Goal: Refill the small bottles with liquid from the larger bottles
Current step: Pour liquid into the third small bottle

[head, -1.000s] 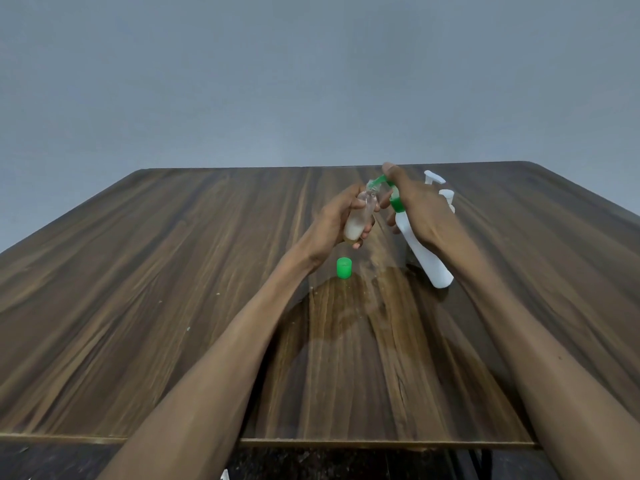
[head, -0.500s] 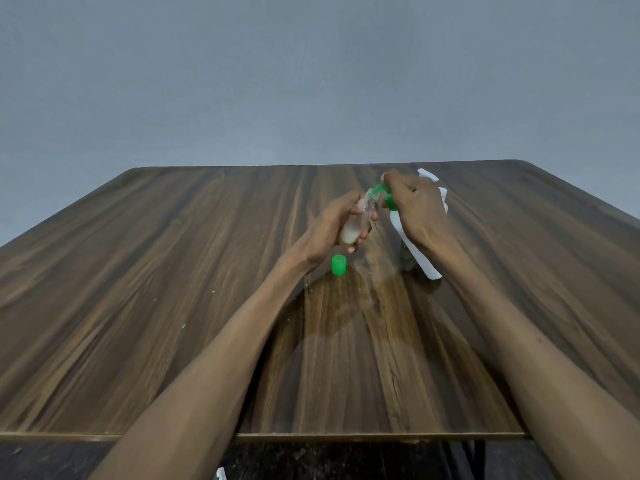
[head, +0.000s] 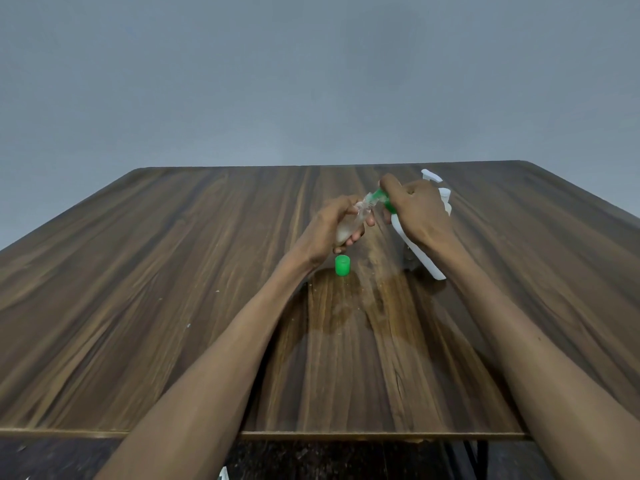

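Two bottles meet nozzle to mouth above the middle of the worktop [head: 173, 271], and that meeting is what the pour turns on. My left hand [head: 327, 230] grasps the small bottle [head: 351, 226], fingers curled round its clear body; it leans with its open neck up and to the right, toward the other hand. My right hand [head: 415, 209] grasps the big bottle [head: 420, 259] near its green collar, tipped so the white body runs down and to the right, its base low near the worktop, while the green nozzle [head: 375, 195] points left and down into the small bottle's neck. The two long axes form a shallow peak, joined at the top between the hands. Whether the nozzle tip sits inside the neck or just at its rim I cannot tell; it is too small and blurred.

I judge the refill to be under way: pale liquid seems to fill the lower part of the small bottle. A green cap [head: 342, 265] stands on the worktop just below the left hand, the nearer hand to reach it when closing comes. Behind the right hand a white sprayer [head: 438, 188] pokes out. A wet-looking sheen spreads on the wood before the cap, so spills look like the risk; the neck must stay under the nozzle
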